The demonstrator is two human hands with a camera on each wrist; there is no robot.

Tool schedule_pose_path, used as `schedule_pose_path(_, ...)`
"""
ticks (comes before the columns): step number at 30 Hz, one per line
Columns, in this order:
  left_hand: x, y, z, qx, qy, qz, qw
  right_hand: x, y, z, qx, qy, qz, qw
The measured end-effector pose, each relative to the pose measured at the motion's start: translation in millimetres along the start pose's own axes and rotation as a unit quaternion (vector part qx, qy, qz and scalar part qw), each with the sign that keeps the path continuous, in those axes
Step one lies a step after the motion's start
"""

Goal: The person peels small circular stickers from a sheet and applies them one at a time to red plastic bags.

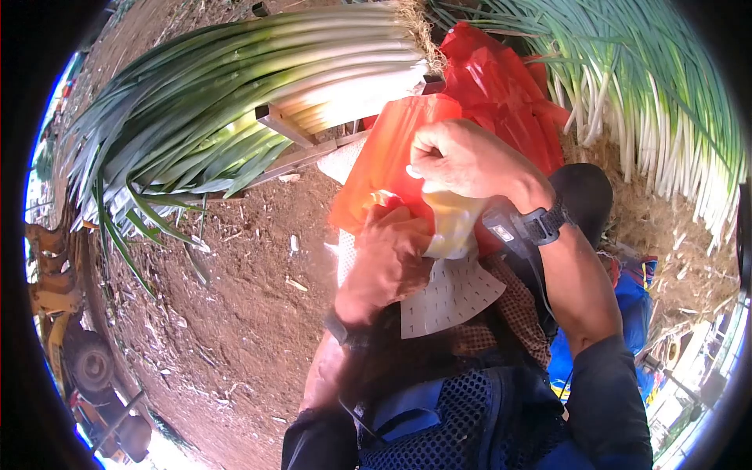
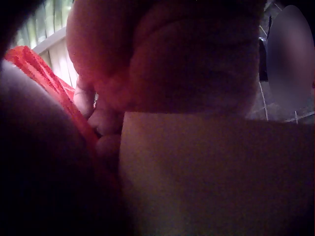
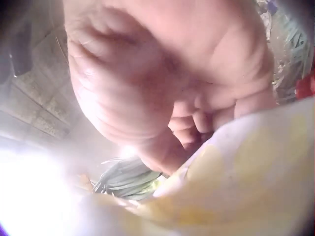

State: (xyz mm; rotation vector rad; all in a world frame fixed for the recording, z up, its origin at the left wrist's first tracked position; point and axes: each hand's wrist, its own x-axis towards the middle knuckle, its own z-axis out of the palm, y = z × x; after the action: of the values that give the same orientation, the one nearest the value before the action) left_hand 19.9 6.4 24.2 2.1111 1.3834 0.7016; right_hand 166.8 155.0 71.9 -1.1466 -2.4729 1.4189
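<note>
In the head view my left hand (image 1: pixel 385 262) grips the lower part of an orange-red plastic bag (image 1: pixel 392 141). Beyond that hand in the left wrist view, red plastic (image 2: pixel 47 78) runs past its curled fingers. My right hand (image 1: pixel 474 160) is higher and to the right, its fingers and thumb curled. Below it hangs a yellow and white patterned sheet or bag (image 1: pixel 454 223). The right wrist view has the thumb and fingers pinched at the edge of this yellow and white piece (image 3: pixel 256 162); their tips are partly hidden.
Leeks (image 1: pixel 313 70) lie on a metal frame (image 1: pixel 294 129) at the upper left, with more green onions (image 1: pixel 642 102) at the upper right. A red bag (image 1: pixel 501 94) sits between them. A white sheet with small marks (image 1: pixel 450 301) lies on the lap. Brown soil (image 1: pixel 235 313) is at left.
</note>
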Motion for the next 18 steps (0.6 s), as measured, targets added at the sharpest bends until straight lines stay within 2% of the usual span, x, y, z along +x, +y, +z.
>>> schedule_pose_path(4,-2.0,10.5,-4.4,-0.006,-0.001,-0.015,1.0,-8.7,9.6,3.4,0.034,-0.03,0.045,0.998)
schedule_pose_path(12,-1.9,6.3,0.2,-0.015,-0.005,-0.015,1.0,-13.7,12.7,20.2,0.051,0.045,0.05,0.996)
schedule_pose_path(15,-2.4,0.6,6.5,-0.022,0.016,-0.007,1.0,-16.7,9.2,25.7,0.082,0.071,0.101,0.989)
schedule_pose_path(18,-2.6,0.6,7.1,-0.051,0.027,-0.006,0.998,-16.8,20.1,37.9,-0.05,0.155,0.096,0.982)
